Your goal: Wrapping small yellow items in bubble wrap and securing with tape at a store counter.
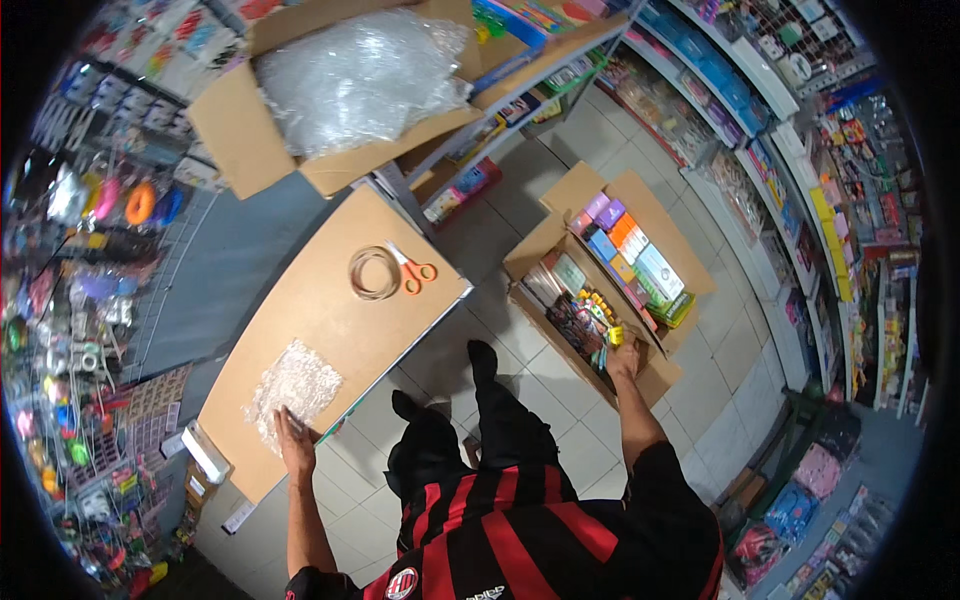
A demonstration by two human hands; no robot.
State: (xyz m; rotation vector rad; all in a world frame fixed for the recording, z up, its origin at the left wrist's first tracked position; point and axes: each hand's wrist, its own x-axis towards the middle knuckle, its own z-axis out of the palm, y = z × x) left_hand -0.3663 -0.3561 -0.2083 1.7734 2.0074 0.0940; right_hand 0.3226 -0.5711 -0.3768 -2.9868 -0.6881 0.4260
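My left hand (296,442) lies on the near edge of a crumpled piece of bubble wrap (300,382), its fingers stretched out over the plastic. The wrap is flat on a light wooden table (300,307). On my other side, my right hand (624,358) reaches into an open cardboard box (551,341) on the floor. Its fingers are around a small yellow item (616,335) whose lower part is hard to make out. Several small yellow-topped items (595,306) and dark packets (568,322) fill that box beside it.
Orange-handled scissors (412,271) and a roll of tape (374,273) lie on the table. A second carton section holds colourful small boxes (628,238). Behind the table, a large carton (244,142) holds clear plastic wrap (367,82). Stocked shelves (739,176) stand to the right.
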